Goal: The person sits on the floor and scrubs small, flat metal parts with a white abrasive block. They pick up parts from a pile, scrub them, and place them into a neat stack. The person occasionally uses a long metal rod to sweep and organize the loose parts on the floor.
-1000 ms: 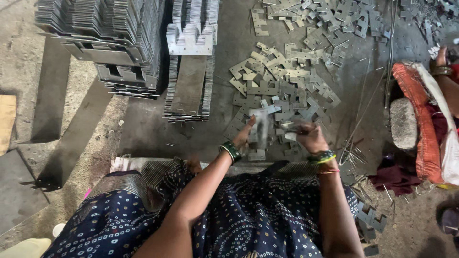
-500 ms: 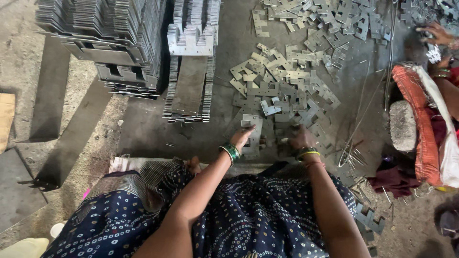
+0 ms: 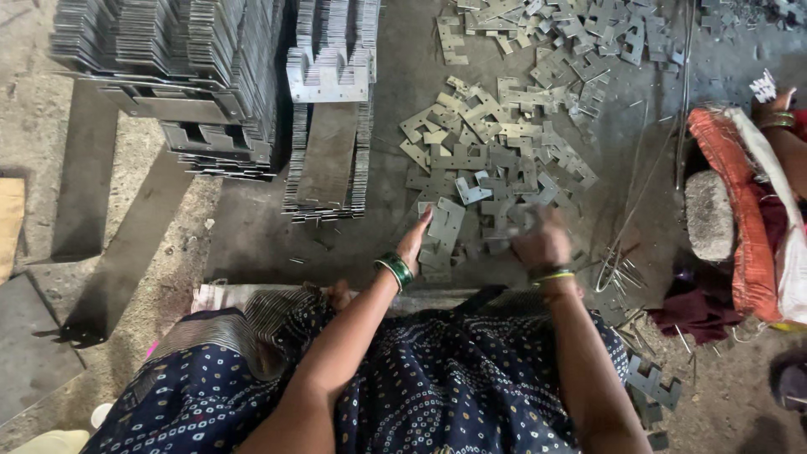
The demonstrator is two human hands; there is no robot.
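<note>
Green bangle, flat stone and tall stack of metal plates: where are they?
green bangle point(image 3: 395, 269), head view, band on left wrist
flat stone point(image 3: 709, 216), head view, its top face
tall stack of metal plates point(image 3: 329, 109), head view, its middle

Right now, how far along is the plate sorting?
Done: tall plate stacks and a narrower stack stand on the floor. In hand: left hand rests against a small pile; right hand is blurred. Left: many loose plates scattered ahead.

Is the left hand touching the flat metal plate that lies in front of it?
Touching. In the head view the left hand lies with its fingers along the left edge of the flat metal plate, no gap between them.
</note>
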